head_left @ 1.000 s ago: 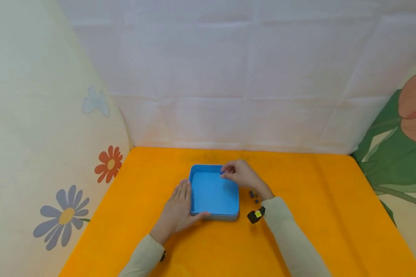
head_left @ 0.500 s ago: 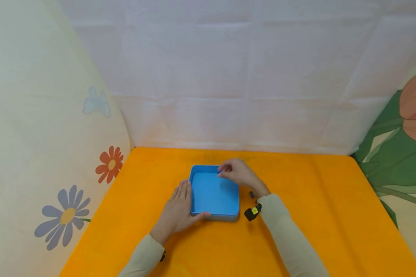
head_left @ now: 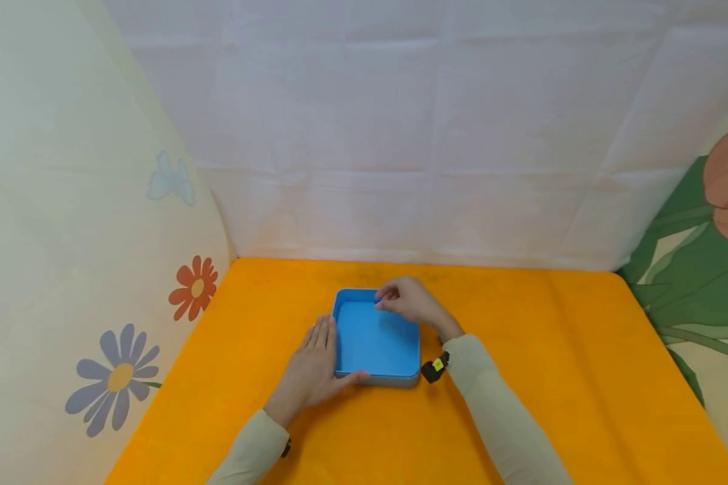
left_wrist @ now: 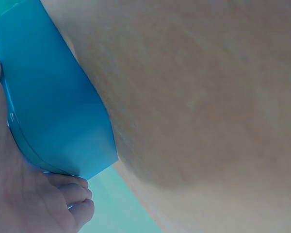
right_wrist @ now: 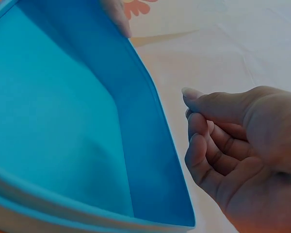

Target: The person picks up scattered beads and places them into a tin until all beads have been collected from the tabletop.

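At the far left hangs a cream cloth [head_left: 36, 269] printed with a grey-blue daisy [head_left: 120, 377], a red daisy [head_left: 197, 288] and a pale butterfly [head_left: 171, 183]. The left hand [head_left: 308, 374] lies along the left wall of a square blue tray [head_left: 376, 343], fingers straight, thumb along its near edge; its grip is not curled round anything. The tray sits on the orange desk [head_left: 558, 377], before a creased white cloth [head_left: 364, 135]. At its far right corner, the right hand [head_left: 414, 301] has its grip closed, thumb and finger pinching a small blue piece [head_left: 377, 301], mostly hidden. Beside that wrist are a black device [head_left: 434, 368] and a partly covered dark bit [head_left: 440, 340]. Rightmost, a leaf-printed cloth [head_left: 698, 283] hangs.
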The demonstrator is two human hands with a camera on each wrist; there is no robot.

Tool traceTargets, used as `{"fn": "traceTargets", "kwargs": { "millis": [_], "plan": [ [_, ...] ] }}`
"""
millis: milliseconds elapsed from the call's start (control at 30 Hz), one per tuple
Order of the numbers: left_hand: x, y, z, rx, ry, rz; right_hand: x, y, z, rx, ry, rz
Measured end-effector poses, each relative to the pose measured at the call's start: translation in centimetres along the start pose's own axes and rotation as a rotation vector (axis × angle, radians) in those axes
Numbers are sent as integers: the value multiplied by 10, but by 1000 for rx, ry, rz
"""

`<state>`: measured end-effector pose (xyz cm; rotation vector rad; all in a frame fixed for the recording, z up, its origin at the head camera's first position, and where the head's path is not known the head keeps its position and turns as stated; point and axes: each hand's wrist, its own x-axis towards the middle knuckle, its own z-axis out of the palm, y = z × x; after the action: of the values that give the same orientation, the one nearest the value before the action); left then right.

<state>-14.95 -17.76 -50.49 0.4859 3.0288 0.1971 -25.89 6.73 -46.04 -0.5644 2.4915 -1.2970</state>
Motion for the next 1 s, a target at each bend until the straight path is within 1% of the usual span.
{"fn": "traceTargets", "kwargs": {
  "millis": [133,267,567,733,1000],
  "plan": [
    [0,0,1,-4,10,3,4,-1,3,-1,2,13],
    [0,0,1,-1,21,5,8,-1,7,-5,1,-1],
    [0,2,0,-1,11,0,16,-3,14,-51,2,-30],
    [-1,3,0,11,17,4,18,-4,16,-24,-6,-42],
    [-1,4,-2,1,10,-7,21,-5,19,-9,-21,-22]
  ]
}}
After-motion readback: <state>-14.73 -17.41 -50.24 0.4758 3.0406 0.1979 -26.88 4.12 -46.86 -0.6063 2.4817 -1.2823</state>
